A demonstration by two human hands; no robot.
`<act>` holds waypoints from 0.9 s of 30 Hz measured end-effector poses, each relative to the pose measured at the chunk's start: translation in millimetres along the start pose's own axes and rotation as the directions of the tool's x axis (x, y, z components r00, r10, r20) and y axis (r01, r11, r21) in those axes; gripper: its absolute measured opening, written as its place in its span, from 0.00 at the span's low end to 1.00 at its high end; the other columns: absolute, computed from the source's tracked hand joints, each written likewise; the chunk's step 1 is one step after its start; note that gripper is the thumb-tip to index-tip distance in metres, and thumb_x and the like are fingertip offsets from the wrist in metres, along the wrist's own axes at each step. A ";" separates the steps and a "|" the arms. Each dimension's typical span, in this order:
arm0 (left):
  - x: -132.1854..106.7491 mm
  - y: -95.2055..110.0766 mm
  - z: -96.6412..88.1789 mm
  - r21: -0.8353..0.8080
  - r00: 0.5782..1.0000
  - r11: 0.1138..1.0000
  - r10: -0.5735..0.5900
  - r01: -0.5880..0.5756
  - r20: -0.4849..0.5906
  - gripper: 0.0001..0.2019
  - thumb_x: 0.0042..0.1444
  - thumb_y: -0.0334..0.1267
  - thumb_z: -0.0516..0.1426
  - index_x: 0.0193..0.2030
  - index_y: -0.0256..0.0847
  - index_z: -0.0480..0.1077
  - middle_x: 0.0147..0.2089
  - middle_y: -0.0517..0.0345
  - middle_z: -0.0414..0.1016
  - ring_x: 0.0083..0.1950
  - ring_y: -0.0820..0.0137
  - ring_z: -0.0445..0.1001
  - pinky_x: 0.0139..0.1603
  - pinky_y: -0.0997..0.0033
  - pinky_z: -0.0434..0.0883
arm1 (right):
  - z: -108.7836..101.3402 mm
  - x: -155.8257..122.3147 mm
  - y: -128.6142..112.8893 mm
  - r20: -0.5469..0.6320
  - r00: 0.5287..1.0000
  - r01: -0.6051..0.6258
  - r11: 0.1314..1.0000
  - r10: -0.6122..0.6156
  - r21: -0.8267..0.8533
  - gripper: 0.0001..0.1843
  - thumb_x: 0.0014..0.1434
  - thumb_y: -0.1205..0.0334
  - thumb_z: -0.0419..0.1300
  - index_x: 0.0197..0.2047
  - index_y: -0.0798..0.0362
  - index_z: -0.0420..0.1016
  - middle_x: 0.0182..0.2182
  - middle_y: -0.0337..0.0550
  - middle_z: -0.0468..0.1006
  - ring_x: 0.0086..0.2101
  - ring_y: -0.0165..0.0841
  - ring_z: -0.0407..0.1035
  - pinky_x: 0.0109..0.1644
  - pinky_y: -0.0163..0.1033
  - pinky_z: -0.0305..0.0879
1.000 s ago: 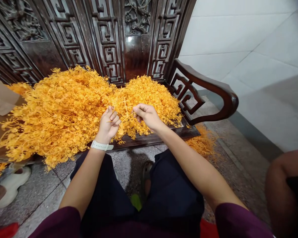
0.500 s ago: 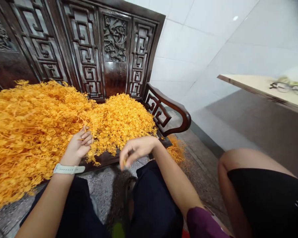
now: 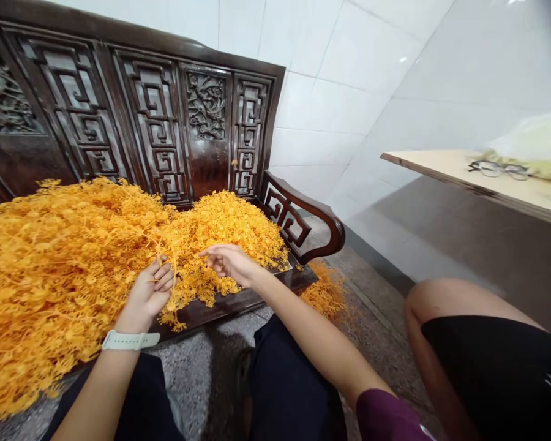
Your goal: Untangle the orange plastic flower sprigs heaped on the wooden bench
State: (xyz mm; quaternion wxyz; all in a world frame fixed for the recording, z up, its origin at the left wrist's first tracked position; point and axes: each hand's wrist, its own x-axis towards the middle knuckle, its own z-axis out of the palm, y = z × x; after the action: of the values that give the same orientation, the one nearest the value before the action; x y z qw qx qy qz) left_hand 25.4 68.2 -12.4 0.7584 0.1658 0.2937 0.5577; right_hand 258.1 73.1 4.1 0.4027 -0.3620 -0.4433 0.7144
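My left hand (image 3: 153,288), with a pale watch band at the wrist, is closed on a thin orange plastic flower stem (image 3: 160,260). It is at the front of a large heap of orange artificial flower sprigs (image 3: 87,245) on the bench. My right hand (image 3: 229,263) hovers before a smaller mound of orange flower heads (image 3: 239,223). Its index finger stretches left and the other fingers are loosely curled; I see nothing held in it. A small orange bit (image 3: 234,163) shows against the bench back above the mound.
The dark carved wooden bench (image 3: 209,162) has a curved armrest (image 3: 324,220) at its right end. Orange stems (image 3: 326,291) lie on the floor beside it. Glasses (image 3: 498,169) rest on a wooden tabletop (image 3: 434,160) at right. Another person's bare knee (image 3: 450,297) is below it.
My right hand has risen from above my lap to the flower mound, and the small yellow bit at its fingers is gone. The left hand keeps its stem. The view has tilted up slightly.
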 end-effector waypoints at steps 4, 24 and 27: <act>2.5 -4.5 2.1 -0.155 0.996 0.986 0.069 -0.060 0.055 0.18 0.75 0.26 0.41 0.37 0.37 0.67 0.21 0.67 0.58 0.17 0.79 0.60 0.18 0.79 0.58 | 6.5 -5.9 -2.9 -0.031 0.997 0.055 0.954 -0.067 -0.294 0.16 0.62 0.46 0.66 0.43 0.51 0.76 0.35 0.41 0.76 0.27 0.29 0.63 0.28 0.35 0.57; -13.1 -7.1 21.8 -0.061 0.971 0.975 0.217 -0.212 0.100 0.09 0.67 0.25 0.55 0.36 0.41 0.69 0.28 0.65 0.63 0.19 0.80 0.52 0.21 0.78 0.56 | -1.5 -29.3 3.7 0.055 0.975 0.220 0.892 -0.216 -0.394 0.20 0.62 0.45 0.67 0.31 0.53 0.72 0.28 0.36 0.67 0.31 0.29 0.59 0.38 0.36 0.58; -13.9 -12.5 25.1 0.050 0.966 0.971 0.228 -0.235 0.119 0.07 0.69 0.31 0.56 0.37 0.41 0.71 0.35 0.59 0.73 0.22 0.78 0.59 0.24 0.76 0.62 | 0.8 -33.1 -0.8 -0.030 0.981 0.180 0.951 -0.194 -0.250 0.19 0.61 0.46 0.69 0.32 0.52 0.71 0.29 0.36 0.65 0.31 0.29 0.58 0.38 0.35 0.60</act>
State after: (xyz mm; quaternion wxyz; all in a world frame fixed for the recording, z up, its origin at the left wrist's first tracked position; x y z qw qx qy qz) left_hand 47.7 53.0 3.3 0.6977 0.2545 0.2467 0.6226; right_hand 271.3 43.5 10.4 0.4325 -0.3849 -0.5496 0.6024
